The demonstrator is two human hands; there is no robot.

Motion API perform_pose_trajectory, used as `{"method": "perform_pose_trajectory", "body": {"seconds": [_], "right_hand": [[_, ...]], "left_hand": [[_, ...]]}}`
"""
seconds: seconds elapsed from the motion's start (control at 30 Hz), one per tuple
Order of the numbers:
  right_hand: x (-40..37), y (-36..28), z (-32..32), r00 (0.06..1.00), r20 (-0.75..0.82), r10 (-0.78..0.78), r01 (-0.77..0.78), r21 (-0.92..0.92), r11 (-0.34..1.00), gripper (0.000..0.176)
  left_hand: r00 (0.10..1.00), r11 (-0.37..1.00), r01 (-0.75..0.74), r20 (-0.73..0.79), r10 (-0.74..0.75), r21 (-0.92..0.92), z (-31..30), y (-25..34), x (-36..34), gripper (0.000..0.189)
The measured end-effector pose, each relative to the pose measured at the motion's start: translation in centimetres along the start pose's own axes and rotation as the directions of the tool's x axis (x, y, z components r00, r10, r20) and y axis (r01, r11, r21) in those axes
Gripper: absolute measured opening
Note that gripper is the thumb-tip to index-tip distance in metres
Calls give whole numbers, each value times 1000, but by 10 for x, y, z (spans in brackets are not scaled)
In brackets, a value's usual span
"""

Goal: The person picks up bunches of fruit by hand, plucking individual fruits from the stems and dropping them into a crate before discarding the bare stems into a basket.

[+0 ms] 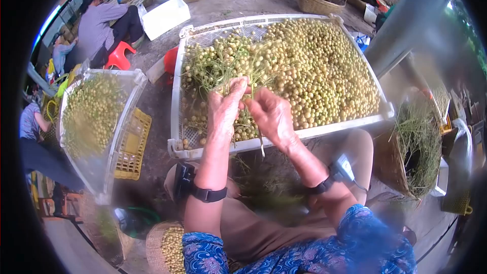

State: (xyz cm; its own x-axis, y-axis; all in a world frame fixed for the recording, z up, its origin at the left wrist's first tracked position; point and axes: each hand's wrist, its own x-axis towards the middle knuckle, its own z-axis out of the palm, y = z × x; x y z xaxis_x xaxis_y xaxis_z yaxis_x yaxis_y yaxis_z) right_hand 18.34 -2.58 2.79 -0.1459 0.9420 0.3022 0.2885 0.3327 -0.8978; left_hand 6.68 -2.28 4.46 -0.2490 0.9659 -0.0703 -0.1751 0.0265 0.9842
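Note:
A white mesh tray lies in front of me, heaped with small round yellow-green fruits. At its left part are fruits still on green stems. My left hand is over the near left part of the tray, its fingers closed round a bunch of stems. Close beside it on the right, my right hand pinches the same stems, and a pale stem end hangs below the fingers over the tray's near rim.
Left stands another fruit tray above a yellow crate. A basket of stalks is at right, a fruit basket by my lap. A post rises at right. People sit at upper left and upper right.

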Motion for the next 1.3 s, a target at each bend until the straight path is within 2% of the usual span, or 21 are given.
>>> {"method": "perform_pose_trajectory", "body": {"seconds": [0.03,0.13,0.2,0.23,0.3,0.33,0.37,0.43,0.5,0.57,0.6,0.7,0.77,0.83,0.97,1.0,1.03,1.1,1.13,1.23,1.3], "right_hand": [[-8,-1,2,1000,-20,-20,17,-136,991,19],[-25,0,4,997,-63,-54,41,-185,982,19],[-31,9,7,979,-19,-203,184,-348,919,19],[-32,14,5,980,-37,-195,170,-344,923,19],[-31,20,-1,985,157,-69,54,98,994,19],[-28,21,-2,988,154,13,-71,375,924,23],[-29,24,-16,948,236,214,-300,431,851,24],[-22,35,-21,903,224,366,-422,621,661,23],[-19,40,-24,904,203,376,-407,677,613,29],[-15,40,-24,923,307,234,-375,854,360,30],[-13,42,-25,919,357,167,-391,883,259,27],[-10,51,-25,940,328,93,-341,903,261,22],[-9,53,-28,929,329,168,-362,901,241,17],[-10,58,-30,933,295,207,-355,850,389,14],[-10,59,-35,906,370,205,-420,845,330,15],[-9,57,-40,871,445,208,-477,867,144,14],[-7,59,-43,872,442,208,-474,869,141,14],[-4,64,-48,820,572,21,-561,811,-166,13],[-3,65,-50,834,542,-102,-549,798,-247,13],[-5,64,-64,872,490,-7,-466,825,-321,14],[-11,67,-60,872,483,75,-471,872,-132,21]], "left_hand": [[1000,1000,3,-8,-3,7,5,1,-2,18],[997,997,-77,23,77,11,7,-10,6,16],[998,998,-50,40,48,41,6,-13,7,14],[999,998,-24,38,21,59,6,-13,5,12],[996,998,-52,80,51,19,5,-13,1,11],[995,999,-35,91,33,22,4,-12,1,11],[995,1000,-19,101,16,24,2,-11,0,12],[992,999,30,122,-35,42,4,-5,-6,14],[985,994,105,138,-102,-19,9,-3,-11,13],[979,993,120,169,-116,-19,12,-6,-12,13],[972,989,145,191,-137,-27,13,-9,-12,13],[947,979,181,284,-149,-91,15,-17,-10,12],[955,969,199,250,-158,-148,17,-21,-10,13],[960,967,210,217,-177,-140,18,-20,-9,13],[961,977,197,214,-177,-78,20,-19,-10,13],[961,985,172,222,-163,-20,20,-19,-11,13],[961,985,172,224,-164,-16,20,-17,-11,13],[947,978,207,255,-196,-19,23,-15,-14,13],[947,978,207,256,-195,-18,22,-14,-13,13],[947,984,172,282,-154,-42,19,-13,-13,12],[945,981,190,276,-175,-29,19,-11,-13,11]]}}
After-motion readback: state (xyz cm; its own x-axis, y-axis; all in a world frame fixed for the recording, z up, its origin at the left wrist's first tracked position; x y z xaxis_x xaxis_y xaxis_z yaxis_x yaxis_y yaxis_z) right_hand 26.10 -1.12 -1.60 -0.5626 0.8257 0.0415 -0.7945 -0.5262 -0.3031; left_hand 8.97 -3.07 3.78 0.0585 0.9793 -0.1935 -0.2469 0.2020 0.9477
